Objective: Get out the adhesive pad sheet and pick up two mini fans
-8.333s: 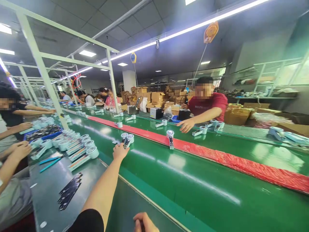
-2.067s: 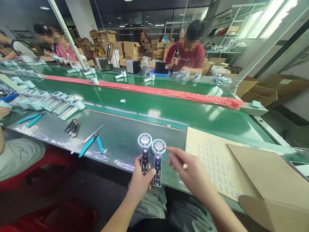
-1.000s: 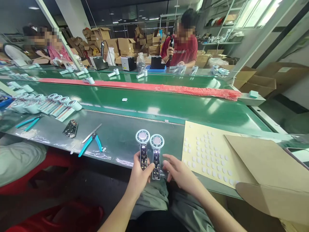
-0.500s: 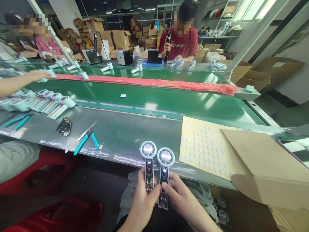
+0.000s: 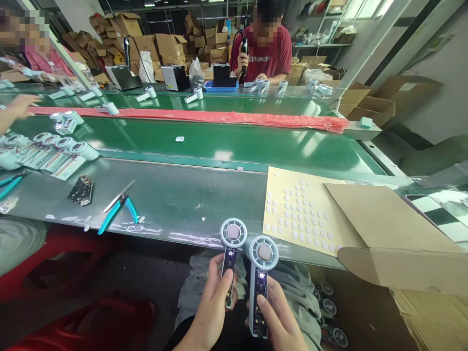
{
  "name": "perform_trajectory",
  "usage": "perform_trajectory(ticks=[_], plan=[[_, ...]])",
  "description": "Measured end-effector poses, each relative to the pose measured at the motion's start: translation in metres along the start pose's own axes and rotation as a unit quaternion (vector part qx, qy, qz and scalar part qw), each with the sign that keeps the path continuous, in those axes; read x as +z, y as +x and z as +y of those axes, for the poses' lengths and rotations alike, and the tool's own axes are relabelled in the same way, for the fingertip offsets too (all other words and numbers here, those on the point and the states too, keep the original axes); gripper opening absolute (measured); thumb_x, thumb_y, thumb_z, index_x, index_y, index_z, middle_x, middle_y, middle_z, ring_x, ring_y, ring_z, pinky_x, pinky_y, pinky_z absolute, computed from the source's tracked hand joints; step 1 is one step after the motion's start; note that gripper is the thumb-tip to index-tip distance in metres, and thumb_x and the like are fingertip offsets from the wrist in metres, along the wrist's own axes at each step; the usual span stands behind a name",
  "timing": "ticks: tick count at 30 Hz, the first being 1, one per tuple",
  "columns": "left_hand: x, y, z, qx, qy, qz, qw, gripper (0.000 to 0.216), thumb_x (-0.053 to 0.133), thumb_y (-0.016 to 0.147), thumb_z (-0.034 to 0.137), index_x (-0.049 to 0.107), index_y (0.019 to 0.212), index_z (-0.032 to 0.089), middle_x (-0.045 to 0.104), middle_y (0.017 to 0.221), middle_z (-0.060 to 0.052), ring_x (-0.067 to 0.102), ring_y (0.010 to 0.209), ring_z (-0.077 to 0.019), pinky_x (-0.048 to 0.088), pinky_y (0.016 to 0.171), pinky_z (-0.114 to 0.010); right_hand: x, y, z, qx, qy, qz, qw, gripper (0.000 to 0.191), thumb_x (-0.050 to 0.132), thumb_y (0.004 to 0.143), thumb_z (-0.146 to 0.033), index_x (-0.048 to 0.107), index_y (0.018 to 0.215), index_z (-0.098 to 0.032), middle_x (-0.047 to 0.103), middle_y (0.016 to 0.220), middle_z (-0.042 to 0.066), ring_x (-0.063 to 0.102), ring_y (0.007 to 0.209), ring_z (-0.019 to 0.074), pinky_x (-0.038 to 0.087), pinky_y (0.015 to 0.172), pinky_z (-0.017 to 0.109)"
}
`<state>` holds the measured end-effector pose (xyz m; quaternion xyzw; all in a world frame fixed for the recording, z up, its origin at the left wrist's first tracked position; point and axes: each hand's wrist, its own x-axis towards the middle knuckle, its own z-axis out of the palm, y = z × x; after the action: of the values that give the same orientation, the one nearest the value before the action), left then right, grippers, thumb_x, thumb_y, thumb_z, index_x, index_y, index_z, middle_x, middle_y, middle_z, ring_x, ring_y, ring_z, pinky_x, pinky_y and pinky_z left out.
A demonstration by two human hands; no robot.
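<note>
My left hand (image 5: 210, 312) grips the handle of one small handheld fan unit (image 5: 233, 243), whose round pale head points up and whose open handle shows a dark circuit board with a lit display. My right hand (image 5: 280, 324) holds a second fan unit (image 5: 261, 273) the same way, just to the right and slightly lower. Both are held over my lap, in front of the grey bench edge. On the bench to the right lies a tan sheet (image 5: 292, 195) dotted with several small white pads.
Blue-handled cutters (image 5: 119, 209) and tweezers lie on the bench at left, near loose circuit boards (image 5: 81, 191) and a row of fan units (image 5: 66, 146). A green conveyor (image 5: 226, 141) carries a red strip. An open cardboard flap (image 5: 387, 229) lies at right. A person in red works opposite.
Both fan units were together in my left hand; now my right hand has taken one, and they are apart. Earlier I picked them off the conveyor. The view has dropped toward my lap.
</note>
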<state>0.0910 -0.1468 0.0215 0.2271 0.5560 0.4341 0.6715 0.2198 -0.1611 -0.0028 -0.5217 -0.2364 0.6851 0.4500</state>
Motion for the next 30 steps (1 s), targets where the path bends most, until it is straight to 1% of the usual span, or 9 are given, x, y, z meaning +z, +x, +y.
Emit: perform_trajectory(ticks=[2, 4, 6, 8, 11, 18, 22, 26, 30], plan=[[0.001, -0.001, -0.001, 0.001, -0.001, 0.016, 1.000, 0.038, 0.044, 0.085, 0.049, 0.034, 0.113, 0.025, 0.046, 0.071, 0.004, 0.036, 0.051, -0.0057, 0.025, 0.049, -0.018, 0.001, 0.001, -0.002, 0.021, 0.000, -0.016, 1.000, 0.053, 0.068, 0.073, -0.053, 0.049, 0.112, -0.023, 0.054, 0.115, 0.005, 0.053, 0.098, 0.0237, 0.047, 0.073, 0.029], [0.002, -0.002, -0.001, -0.003, -0.004, 0.034, 0.999, 0.042, 0.046, 0.083, 0.052, 0.034, 0.114, 0.026, 0.047, 0.070, 0.004, 0.038, 0.051, -0.0067, 0.026, 0.049, -0.018, 0.002, 0.002, -0.003, 0.044, 0.009, -0.037, 0.998, 0.058, 0.066, 0.074, -0.054, 0.043, 0.116, -0.021, 0.058, 0.103, 0.006, 0.056, 0.086, 0.0230, 0.044, 0.058, 0.027], [0.002, -0.005, -0.002, -0.005, -0.005, 0.046, 0.999, 0.049, 0.048, 0.080, 0.056, 0.034, 0.116, 0.026, 0.047, 0.069, 0.004, 0.041, 0.053, -0.0083, 0.028, 0.049, -0.018, 0.004, 0.003, -0.004, 0.065, 0.018, -0.046, 0.997, 0.064, 0.065, 0.075, -0.055, 0.037, 0.121, -0.021, 0.058, 0.093, 0.006, 0.057, 0.077, 0.0217, 0.040, 0.051, 0.026], [0.000, -0.006, -0.002, -0.002, -0.006, 0.055, 0.998, 0.052, 0.050, 0.078, 0.058, 0.034, 0.117, 0.026, 0.047, 0.069, 0.004, 0.042, 0.053, -0.0084, 0.030, 0.050, -0.018, 0.007, 0.003, -0.004, 0.074, 0.020, -0.048, 0.996, 0.066, 0.064, 0.076, -0.056, 0.035, 0.123, -0.021, 0.058, 0.088, 0.004, 0.054, 0.067, 0.0179, 0.039, 0.050, 0.025], [-0.005, -0.005, -0.004, 0.009, -0.006, 0.052, 0.999, 0.048, 0.048, 0.081, 0.055, 0.033, 0.116, 0.026, 0.047, 0.073, 0.004, 0.040, 0.050, -0.0054, 0.026, 0.048, -0.016, 0.009, 0.003, -0.005, 0.064, 0.017, -0.040, 0.997, 0.061, 0.064, 0.076, -0.056, 0.040, 0.120, -0.022, 0.055, 0.083, 0.002, 0.047, 0.056, 0.0137, 0.038, 0.049, 0.025], [-0.015, 0.011, -0.015, 0.017, -0.041, 0.023, 0.999, 0.059, 0.055, 0.074, 0.058, 0.027, 0.114, 0.025, 0.047, 0.071, 0.005, 0.042, 0.039, -0.0042, 0.010, 0.034, -0.015, 0.009, 0.006, -0.007, 0.046, -0.009, -0.032, 0.998, 0.057, 0.061, 0.075, -0.060, 0.049, 0.117, -0.023, 0.056, 0.083, 0.003, 0.048, 0.058, 0.0157, 0.040, 0.051, 0.027], [-0.015, 0.012, -0.015, 0.020, -0.048, 0.019, 0.998, 0.059, 0.056, 0.074, 0.057, 0.025, 0.113, 0.026, 0.048, 0.069, 0.006, 0.041, 0.037, -0.0034, 0.015, 0.036, -0.014, 0.011, 0.006, -0.006, 0.024, -0.013, -0.023, 0.999, 0.053, 0.062, 0.076, -0.058, 0.051, 0.115, -0.023, 0.056, 0.084, 0.003, 0.048, 0.060, 0.0161, 0.041, 0.053, 0.027], [-0.011, 0.003, -0.007, 0.021, 0.015, 0.051, 0.998, 0.041, 0.046, 0.083, 0.051, 0.033, 0.113, 0.026, 0.046, 0.069, 0.005, 0.042, 0.052, -0.0063, 0.031, 0.049, -0.017, 0.014, 0.006, -0.010, 0.025, -0.007, -0.029, 0.999, 0.052, 0.062, 0.076, -0.056, 0.050, 0.115, -0.024, 0.053, 0.081, 0.002, 0.046, 0.059, 0.0157, 0.037, 0.049, 0.025], [-0.012, -0.001, -0.001, 0.011, 0.047, 0.073, 0.996, 0.049, 0.049, 0.079, 0.055, 0.036, 0.117, 0.027, 0.050, 0.072, 0.002, 0.043, 0.054, -0.0113, 0.033, 0.051, -0.022, 0.017, 0.007, -0.015, 0.050, 0.027, -0.031, 0.998, 0.053, 0.063, 0.075, -0.056, 0.047, 0.115, -0.025, 0.048, 0.072, -0.001, 0.043, 0.059, 0.0151, 0.036, 0.051, 0.024]])
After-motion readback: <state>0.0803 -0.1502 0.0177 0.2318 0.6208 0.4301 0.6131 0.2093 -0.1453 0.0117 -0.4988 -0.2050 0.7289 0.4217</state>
